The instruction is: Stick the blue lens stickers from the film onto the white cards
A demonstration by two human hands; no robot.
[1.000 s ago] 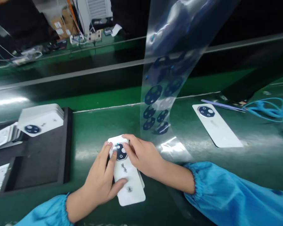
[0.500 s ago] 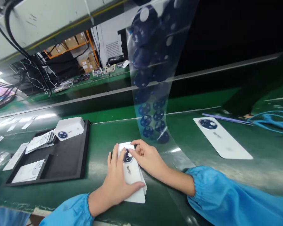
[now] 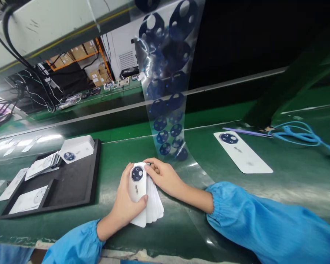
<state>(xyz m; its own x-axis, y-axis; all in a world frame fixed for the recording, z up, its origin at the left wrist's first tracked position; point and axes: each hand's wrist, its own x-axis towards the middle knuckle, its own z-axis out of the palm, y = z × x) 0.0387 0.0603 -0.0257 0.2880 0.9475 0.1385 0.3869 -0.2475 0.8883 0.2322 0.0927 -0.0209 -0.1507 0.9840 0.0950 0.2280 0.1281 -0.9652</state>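
Top white panel: marks too sm. to read; L hand hides pt of its L edge. Lower panels mostly covered, no. unclear. Some R hand fingertips hidden. Film strip cut off @ top edge, blue cable @ R edge, L sleeve @ bottom.

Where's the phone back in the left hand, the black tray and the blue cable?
Phone back [image 3: 141,187], head view: plain white face.
Black tray [image 3: 74,183], head view: bare floor.
Blue cable [image 3: 304,138], head view: bundled coil.
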